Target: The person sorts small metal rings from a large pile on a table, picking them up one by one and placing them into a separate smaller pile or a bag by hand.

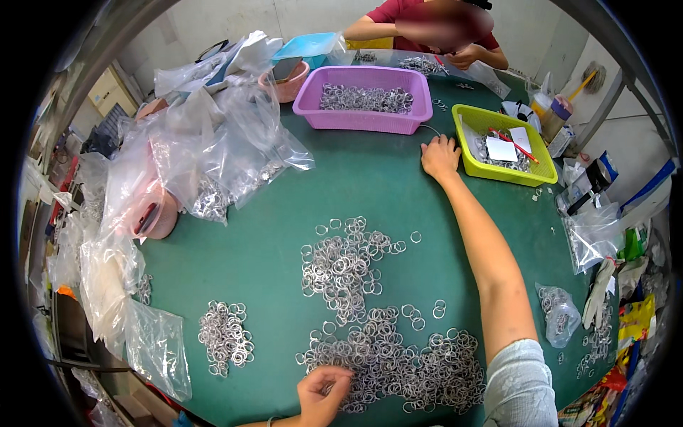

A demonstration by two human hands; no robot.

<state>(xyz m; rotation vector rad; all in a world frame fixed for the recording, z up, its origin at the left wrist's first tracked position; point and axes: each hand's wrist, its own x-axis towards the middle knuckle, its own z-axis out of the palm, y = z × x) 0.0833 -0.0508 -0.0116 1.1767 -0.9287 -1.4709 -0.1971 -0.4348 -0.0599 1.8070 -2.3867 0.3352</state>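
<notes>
A large pile of silver metal rings [384, 356] spreads over the green table near me. At its near left edge is my left hand [324, 395], thumb and fingers curled together; whatever they hold is hidden. My right arm stretches far forward. My right hand [440, 155] rests palm down on the table, fingers reaching forward and slightly apart, with nothing visible in them. It lies between a purple basket [361, 127] of silver rings and a lime-green basket [498, 171]. A thin pale curved piece [430, 129] lies just beyond its fingertips. Another ring heap [341, 267] adjoins the large pile.
A small ring pile [225, 338] sits at left. Clear plastic bags [242, 135] and a pink cup [165, 217] crowd the left side. White cards [501, 149] and red pens lie in the green basket. Across the table a person in a red shirt [384, 12] handles small parts.
</notes>
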